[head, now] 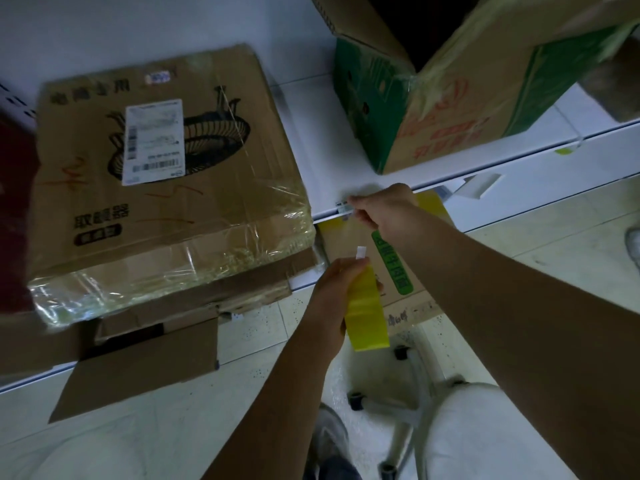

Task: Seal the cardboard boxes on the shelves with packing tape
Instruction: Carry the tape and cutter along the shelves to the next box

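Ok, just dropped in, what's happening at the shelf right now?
A person is taping boxes at a white shelf. The left hand grips a yellowish roll of packing tape, while the right hand pinches something small at the shelf's front edge; what it is cannot be told. The flat box on the left already carries clear tape over its front edge. The green-printed box at the back right is open on top.

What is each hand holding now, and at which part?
Left hand grips the tape roll around its upper side. Right hand pinches something small; unclear what.
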Demonstrator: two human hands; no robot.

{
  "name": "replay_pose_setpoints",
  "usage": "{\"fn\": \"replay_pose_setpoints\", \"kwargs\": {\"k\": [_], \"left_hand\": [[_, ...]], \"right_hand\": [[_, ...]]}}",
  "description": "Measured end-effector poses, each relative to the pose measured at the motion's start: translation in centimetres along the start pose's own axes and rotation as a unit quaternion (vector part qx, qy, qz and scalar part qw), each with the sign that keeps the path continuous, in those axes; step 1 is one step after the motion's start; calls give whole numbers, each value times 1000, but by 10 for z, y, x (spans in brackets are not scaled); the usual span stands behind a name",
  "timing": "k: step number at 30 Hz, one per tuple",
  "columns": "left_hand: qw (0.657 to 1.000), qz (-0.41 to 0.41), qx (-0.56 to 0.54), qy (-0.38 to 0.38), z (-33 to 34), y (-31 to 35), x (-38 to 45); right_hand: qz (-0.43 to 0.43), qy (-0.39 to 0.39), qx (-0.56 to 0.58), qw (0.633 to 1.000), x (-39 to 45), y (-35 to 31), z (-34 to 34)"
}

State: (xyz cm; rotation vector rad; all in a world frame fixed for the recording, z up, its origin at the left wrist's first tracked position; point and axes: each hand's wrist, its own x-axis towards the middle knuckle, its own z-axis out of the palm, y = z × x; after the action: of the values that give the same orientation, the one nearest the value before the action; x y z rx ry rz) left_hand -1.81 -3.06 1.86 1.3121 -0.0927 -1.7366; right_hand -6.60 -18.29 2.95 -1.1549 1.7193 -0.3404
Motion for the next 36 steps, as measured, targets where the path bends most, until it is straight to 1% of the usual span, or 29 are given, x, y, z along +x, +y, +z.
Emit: {"fn": "replay_pose_setpoints", "kwargs": {"k": [2, 3, 4, 5, 6, 7, 10, 13, 17, 19, 23, 26, 29, 32, 36], "left_hand": [[1000, -3, 3, -3, 0, 6, -3], [1000, -3, 7, -1, 0, 8, -5], [1000, -3, 10, 2, 0, 9, -7], [1000, 0, 12, 7, 0, 9, -10], [1000, 4, 12, 13, 0, 8, -12], [1000, 11, 12, 18, 0, 7, -16], [998, 42, 27, 28, 2, 5, -32], [993, 78, 80, 41, 8, 5, -49], [982, 120, 135, 49, 30, 18, -82], [980, 127, 144, 51, 42, 26, -98], [975, 152, 158, 33, 65, 44, -145], [966, 178, 185, 39, 82, 61, -195], [958, 203, 202, 15, 96, 75, -246], [945, 223, 235, -40, 108, 93, -308], [932, 261, 244, -65, 122, 114, -365]], "right_hand": [[-11, -8, -4, 1000, 3, -4, 2], [-2, 20, 8, 1000, 0, -8, 4], [-15, 40, -3, 999, -2, -10, 5], [-53, 57, -22, 997, -5, -11, 8], [-97, 65, -16, 993, -12, -15, 11], [-137, 45, -45, 988, -20, -16, 12], [-189, 12, 12, 982, -41, -14, 5], [-219, -15, 115, 969, -68, -15, -13], [-239, -28, 150, 959, -110, -23, -42], [-266, -30, 172, 948, -136, -36, -57], [-307, -74, 268, 910, -199, -78, -89], [-344, -80, 281, 892, -257, -105, -111], [-365, -78, 282, 884, -316, -127, -136], [-400, -60, 286, 869, -380, -143, -168], [-461, 17, 284, 841, -456, -158, -213]]}}
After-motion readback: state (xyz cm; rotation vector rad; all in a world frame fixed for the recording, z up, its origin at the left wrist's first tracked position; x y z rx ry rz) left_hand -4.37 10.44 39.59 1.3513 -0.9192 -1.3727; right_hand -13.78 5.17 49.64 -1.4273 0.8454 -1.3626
